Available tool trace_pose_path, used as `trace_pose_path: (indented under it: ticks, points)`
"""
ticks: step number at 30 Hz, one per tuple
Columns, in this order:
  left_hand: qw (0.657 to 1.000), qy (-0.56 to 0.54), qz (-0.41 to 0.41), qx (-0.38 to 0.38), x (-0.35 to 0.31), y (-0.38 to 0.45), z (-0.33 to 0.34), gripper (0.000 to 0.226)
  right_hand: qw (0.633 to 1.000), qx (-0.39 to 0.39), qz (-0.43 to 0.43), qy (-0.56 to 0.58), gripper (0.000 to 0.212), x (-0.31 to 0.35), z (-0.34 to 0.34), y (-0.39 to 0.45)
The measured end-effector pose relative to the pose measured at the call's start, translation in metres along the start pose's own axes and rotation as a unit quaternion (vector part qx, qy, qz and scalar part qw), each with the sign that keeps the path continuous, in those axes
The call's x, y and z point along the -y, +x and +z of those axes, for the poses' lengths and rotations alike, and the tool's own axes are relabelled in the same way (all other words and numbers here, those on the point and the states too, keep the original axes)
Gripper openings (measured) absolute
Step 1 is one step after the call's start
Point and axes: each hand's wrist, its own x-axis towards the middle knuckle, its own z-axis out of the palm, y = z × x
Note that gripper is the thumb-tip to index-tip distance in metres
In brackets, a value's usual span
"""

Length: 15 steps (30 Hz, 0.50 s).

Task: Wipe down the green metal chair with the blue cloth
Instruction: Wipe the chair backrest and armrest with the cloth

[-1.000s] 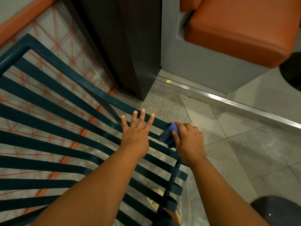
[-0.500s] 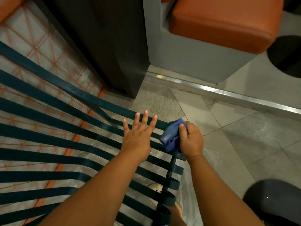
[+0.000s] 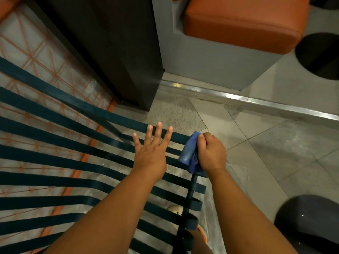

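A person leans over a dark green metal chair with flat slats point(image 3: 55, 182), seen from above by a head-worn camera. The left hand point(image 3: 150, 154) lies flat on the slats near the chair's right end, its fingers point(image 3: 159, 132) straight and spread, grasping nothing. The right hand point(image 3: 211, 153) clenches a bunched blue cloth point(image 3: 189, 153) against the slat ends at the chair's right edge, just beside the left hand; the fingers curl round the cloth, which bulges out on the hand's left side and touches the metal where the slats meet the side rail point(image 3: 190, 195).

Beneath the slats lie a white floor patterned with orange lines point(image 3: 42, 57) and plain grey floor tiles point(image 3: 275, 154). A dark wooden post point(image 3: 110, 48) stands beyond the chair, next to a grey bench base point(image 3: 211, 57) topped with an orange padded cushion point(image 3: 242, 21). A metal strip point(image 3: 256, 103) runs across the tiles. A dark rounded object point(image 3: 310, 222) sits at lower right.
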Motion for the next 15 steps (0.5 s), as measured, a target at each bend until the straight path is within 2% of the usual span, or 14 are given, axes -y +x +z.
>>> trace_pose_path:
  ticks: [2, 3, 5, 7, 10, 12, 15]
  points:
    - [1.0, -0.004, -0.001, -0.006, -0.001, 0.0, 0.001, 0.118, 0.994, 0.051, 0.041, -0.091, 0.047, 0.016, -0.003, 0.006]
    - [1.0, -0.006, -0.002, -0.008, -0.001, -0.001, 0.002, 0.119, 0.988, 0.053, 0.024, -0.146, 0.053, 0.022, -0.002, 0.004]
    - [1.0, -0.005, -0.006, -0.01, -0.002, -0.001, 0.003, 0.118, 0.98, 0.0, -0.034, -0.197, 0.06, 0.027, 0.006, -0.008]
    - [1.0, -0.005, -0.01, -0.014, -0.003, -0.001, 0.004, 0.118, 0.98, -0.063, -0.108, -0.157, 0.051, 0.015, 0.018, -0.021]
    - [1.0, -0.012, -0.007, -0.022, -0.003, -0.001, 0.007, 0.116, 0.973, -0.087, -0.199, -0.072, 0.042, -0.02, 0.027, -0.026]
    - [1.0, -0.012, -0.005, -0.024, -0.003, -0.001, 0.008, 0.116, 0.983, -0.102, -0.151, 0.022, 0.039, -0.031, 0.026, -0.026]
    - [1.0, -0.005, -0.009, -0.023, -0.004, 0.0, 0.009, 0.118, 0.984, -0.133, -0.002, 0.119, 0.049, -0.018, 0.022, -0.016]
